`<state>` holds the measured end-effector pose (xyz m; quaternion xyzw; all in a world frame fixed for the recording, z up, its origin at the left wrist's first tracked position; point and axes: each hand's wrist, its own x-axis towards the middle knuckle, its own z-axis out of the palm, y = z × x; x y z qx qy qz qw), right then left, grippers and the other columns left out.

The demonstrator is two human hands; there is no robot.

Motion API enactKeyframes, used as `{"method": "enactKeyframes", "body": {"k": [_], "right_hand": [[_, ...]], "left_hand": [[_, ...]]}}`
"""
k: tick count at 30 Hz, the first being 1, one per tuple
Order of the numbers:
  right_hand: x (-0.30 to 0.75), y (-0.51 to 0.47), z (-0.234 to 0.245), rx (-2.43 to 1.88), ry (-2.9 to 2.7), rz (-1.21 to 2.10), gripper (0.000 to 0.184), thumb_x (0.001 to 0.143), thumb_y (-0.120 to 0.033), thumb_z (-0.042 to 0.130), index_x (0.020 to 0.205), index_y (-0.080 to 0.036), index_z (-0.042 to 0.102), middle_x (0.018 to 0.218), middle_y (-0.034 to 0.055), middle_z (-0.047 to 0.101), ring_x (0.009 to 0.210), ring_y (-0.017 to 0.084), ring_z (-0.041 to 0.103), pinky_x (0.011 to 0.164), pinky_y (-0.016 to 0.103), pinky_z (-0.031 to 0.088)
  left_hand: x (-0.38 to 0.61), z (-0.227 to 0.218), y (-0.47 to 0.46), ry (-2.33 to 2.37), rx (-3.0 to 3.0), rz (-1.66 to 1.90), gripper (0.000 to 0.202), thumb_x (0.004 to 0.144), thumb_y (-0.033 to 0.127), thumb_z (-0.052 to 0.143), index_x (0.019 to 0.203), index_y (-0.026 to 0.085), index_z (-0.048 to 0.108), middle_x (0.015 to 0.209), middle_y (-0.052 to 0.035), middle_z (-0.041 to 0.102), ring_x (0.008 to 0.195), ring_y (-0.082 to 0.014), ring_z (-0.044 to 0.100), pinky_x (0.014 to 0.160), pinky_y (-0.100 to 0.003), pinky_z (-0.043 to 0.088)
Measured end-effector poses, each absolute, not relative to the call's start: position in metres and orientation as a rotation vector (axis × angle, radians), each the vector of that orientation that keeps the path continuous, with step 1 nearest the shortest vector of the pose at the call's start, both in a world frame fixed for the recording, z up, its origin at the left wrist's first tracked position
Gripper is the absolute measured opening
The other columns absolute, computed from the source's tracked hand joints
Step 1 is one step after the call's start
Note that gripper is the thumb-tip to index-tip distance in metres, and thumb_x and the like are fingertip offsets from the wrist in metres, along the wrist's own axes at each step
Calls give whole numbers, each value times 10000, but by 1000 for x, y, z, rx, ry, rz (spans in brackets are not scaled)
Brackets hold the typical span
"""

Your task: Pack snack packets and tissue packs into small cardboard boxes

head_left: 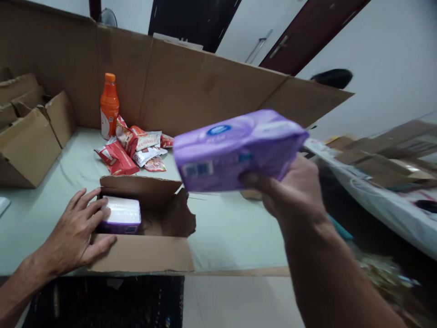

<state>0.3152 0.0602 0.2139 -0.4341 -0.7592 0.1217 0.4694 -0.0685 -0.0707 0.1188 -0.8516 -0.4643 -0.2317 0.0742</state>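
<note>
My right hand (290,193) is closed around a purple soft pack (235,150) and holds it in the air, right of an open cardboard box (143,255). My left hand (77,232) lies with fingers spread on the box's left edge, its fingertips touching a second purple and white pack (121,214) that sits inside the box at its left end. The rest of the box's inside is bare.
An orange drink bottle (109,107) stands at the back beside a heap of red and white snack sachets (134,150). A tall cardboard wall (191,86) closes the back. More open boxes (27,136) stand at the left. A cluttered second table (382,182) lies to the right.
</note>
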Motion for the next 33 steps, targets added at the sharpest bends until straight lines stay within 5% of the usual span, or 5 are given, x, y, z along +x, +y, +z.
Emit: {"method": "enactKeyframes", "body": {"k": [5, 13, 22, 29, 33], "right_hand": [[268, 3, 233, -978, -2443, 59, 382, 777, -403, 772, 1102, -239, 658, 1003, 74, 749, 878, 286, 663, 780, 403, 464], [210, -4, 242, -1062, -2931, -265, 224, 763, -331, 757, 816, -219, 570, 820, 87, 696, 817, 268, 561, 770, 386, 322], [206, 6, 195, -1254, -3038, -320, 184, 782, -274, 807, 891, -174, 697, 972, 168, 740, 946, 328, 590, 774, 409, 348], [199, 5, 169, -1220, -2999, -269, 77, 837, -191, 713, 769, -180, 747, 812, 175, 762, 910, 332, 573, 795, 458, 365], [215, 1, 182, -1107, -2935, -116, 144, 886, -319, 736, 849, -183, 764, 936, 141, 792, 977, 318, 621, 831, 451, 394]], "left_hand": [[-61, 124, -75, -1418, -2515, -671, 344, 975, 473, 530, 1074, 169, 656, 1211, -167, 714, 1341, -433, 531, 1141, -673, 390], [-59, 118, -77, -1521, -2504, -704, 394, 971, 536, 508, 991, 186, 688, 1199, -164, 712, 1346, -425, 521, 1154, -671, 392], [-61, 112, -77, -1529, -2523, -762, 405, 972, 537, 530, 1014, 176, 710, 1222, -177, 708, 1369, -434, 504, 1152, -669, 397], [-64, 113, -73, -1465, -2558, -759, 373, 983, 513, 527, 1017, 194, 717, 1225, -159, 714, 1378, -426, 509, 1166, -671, 385], [-68, 114, -75, -1466, -2622, -794, 369, 991, 519, 556, 1079, 200, 720, 1284, -149, 705, 1405, -427, 492, 1182, -674, 364]]}}
